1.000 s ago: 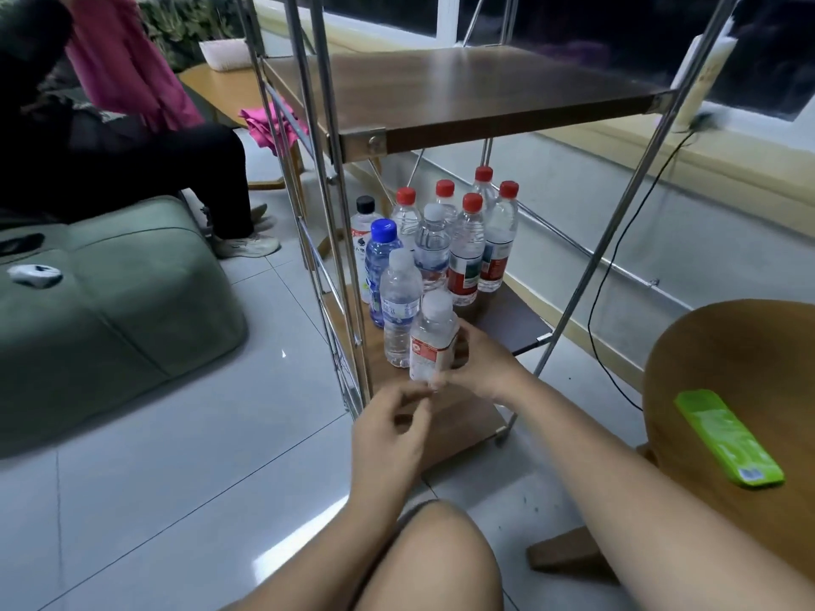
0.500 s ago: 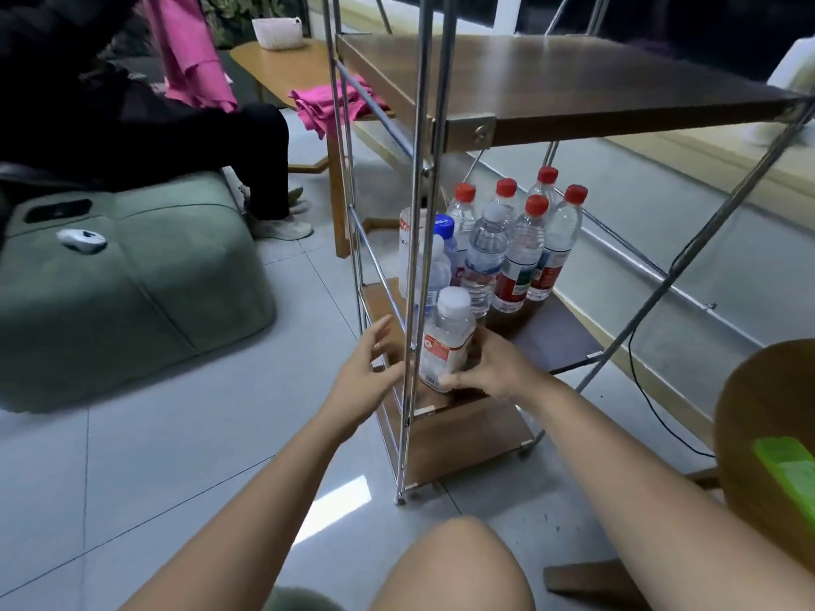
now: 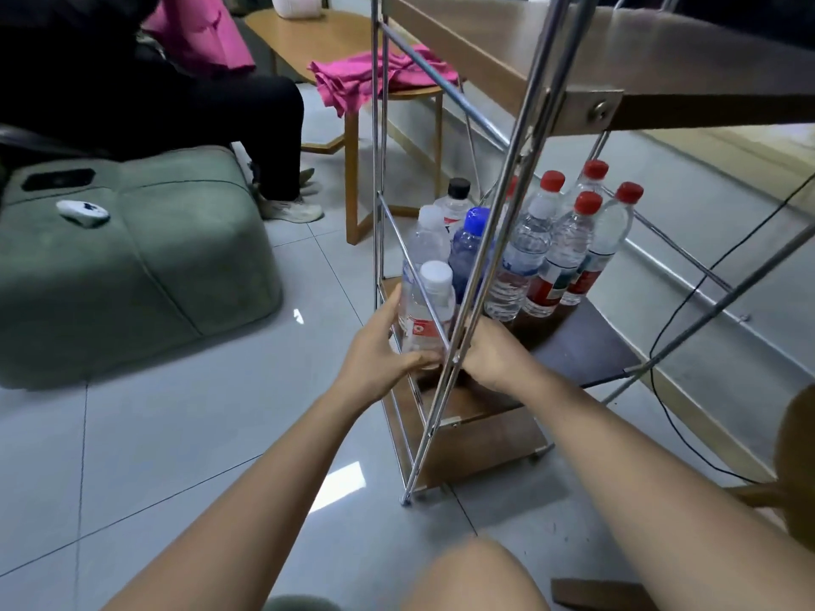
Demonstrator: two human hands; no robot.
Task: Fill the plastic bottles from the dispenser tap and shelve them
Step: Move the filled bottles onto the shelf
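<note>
Bottle stands at the lower shelf's front edge, left hand curled round it; right hand's grip is hidden behind the post. Best nudged upright toward the other bottles, clear of the rail.

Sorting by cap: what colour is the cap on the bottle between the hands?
White cap, clearest in the head view.

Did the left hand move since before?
Yes. The left hand went forward to the rack's lower shelf and now holds the white-capped bottle.
</note>
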